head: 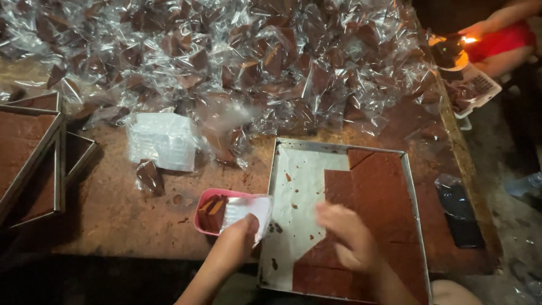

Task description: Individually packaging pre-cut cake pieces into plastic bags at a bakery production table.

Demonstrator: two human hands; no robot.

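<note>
The left hand (237, 237) pinches a clear plastic bag (248, 212) over the pink tub (206, 212) near the worktop's front edge. The right hand (347, 234), blurred, rests on the brown slab (384, 197) in the metal tray (271, 186); its grip I cannot tell. The thin slab may crack if lifted carelessly.

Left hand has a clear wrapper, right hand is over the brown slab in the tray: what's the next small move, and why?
Probably lift one cut piece with the right hand toward the wrapper in the left hand. The slab in the tray is partly cleared, and wrapped pieces are piled behind.
</note>
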